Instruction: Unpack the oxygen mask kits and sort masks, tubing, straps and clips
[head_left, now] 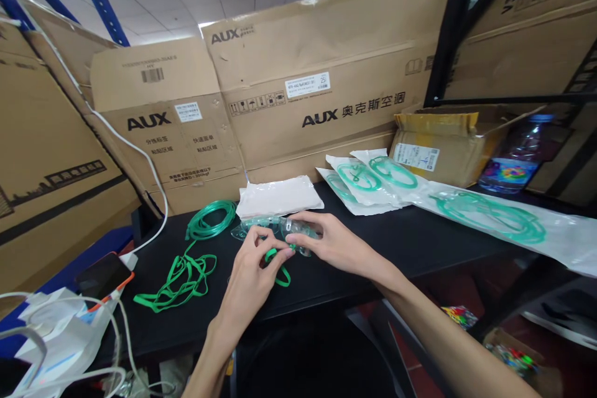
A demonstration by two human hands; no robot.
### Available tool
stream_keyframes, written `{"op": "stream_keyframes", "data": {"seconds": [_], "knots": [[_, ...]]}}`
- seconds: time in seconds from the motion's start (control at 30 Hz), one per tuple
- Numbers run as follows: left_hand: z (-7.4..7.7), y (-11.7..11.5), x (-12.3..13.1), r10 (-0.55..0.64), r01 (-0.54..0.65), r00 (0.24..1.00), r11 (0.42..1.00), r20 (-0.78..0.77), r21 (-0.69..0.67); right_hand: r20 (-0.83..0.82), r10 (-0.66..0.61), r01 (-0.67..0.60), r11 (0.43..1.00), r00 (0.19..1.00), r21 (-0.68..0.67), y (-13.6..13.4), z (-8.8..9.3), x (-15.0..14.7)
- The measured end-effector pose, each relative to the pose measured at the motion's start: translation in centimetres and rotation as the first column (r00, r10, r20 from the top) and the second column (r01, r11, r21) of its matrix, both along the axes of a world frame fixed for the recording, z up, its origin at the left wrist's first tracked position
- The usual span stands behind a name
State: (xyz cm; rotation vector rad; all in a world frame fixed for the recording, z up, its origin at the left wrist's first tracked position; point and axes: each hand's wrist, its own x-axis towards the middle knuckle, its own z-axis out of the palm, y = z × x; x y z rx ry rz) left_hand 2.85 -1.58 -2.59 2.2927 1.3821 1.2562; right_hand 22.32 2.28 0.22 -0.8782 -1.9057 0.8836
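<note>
My left hand [249,277] pinches a green elastic strap [280,268] that loops down onto the black table [420,239]. My right hand [326,239] is closed on a clear plastic mask [265,225] lying just ahead of the strap; the two hands almost touch. A coil of green tubing [212,219] and a loose pile of green straps [180,277] lie to the left of my hands. A stack of empty white bags [278,196] sits right behind the mask.
Sealed bags with green tubing [368,177] and a long one [494,216] lie to the right. AUX cardboard boxes [298,74] wall the back. A phone [102,275] and white cables are at left, a water bottle [517,158] at far right.
</note>
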Motion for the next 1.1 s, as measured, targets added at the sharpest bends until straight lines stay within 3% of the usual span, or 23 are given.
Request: {"op": "stream_keyframes", "data": {"seconds": [0.2, 0.27, 0.37, 0.5, 0.7, 0.8, 0.97, 1.1], "knots": [[-0.8, 0.6, -0.4, 0.091, -0.094, 0.995, 0.989, -0.028, -0.118, -0.078, -0.262, 0.262, 0.965, 0.962, -0.012, 1.7, 0.5, 2.3], [-1.0, 0.9, -0.6, 0.153, -0.151, 0.988, 0.981, 0.010, -0.120, -0.065, -0.228, 0.228, 0.974, 0.971, -0.007, 1.8, 0.7, 2.8], [-0.9, 0.9, -0.5, 0.216, -0.211, 0.974, 0.975, 0.072, -0.072, -0.032, -0.055, 0.056, 0.998, 0.998, 0.008, 1.4, 0.7, 2.6], [-0.5, 0.5, 0.2, 0.125, -0.124, 0.991, 0.992, 0.053, -0.034, -0.006, 0.072, -0.071, 0.997, 0.997, 0.027, 0.8, 0.2, 1.3], [-0.6, 0.5, 0.5, 0.020, -0.018, 1.000, 0.996, 0.022, -0.092, 0.037, 0.097, -0.098, 0.995, 0.995, 0.014, 0.5, -0.1, 0.9], [-0.7, 0.4, 0.5, -0.010, 0.011, 1.000, 0.992, 0.004, -0.123, 0.045, 0.053, -0.054, 0.998, 0.998, 0.012, 0.6, 0.4, 1.5], [-0.8, 0.3, 0.2, -0.035, 0.025, 0.998, 0.980, -0.044, -0.198, 0.019, -0.175, 0.174, 0.984, 0.984, 0.042, 1.0, 1.7, 3.2], [-0.6, 0.3, 0.3, -0.033, 0.028, 0.999, 0.980, -0.019, -0.199, 0.105, -0.128, 0.126, 0.992, 0.986, 0.029, 0.7, 2.0, 3.6]]}}
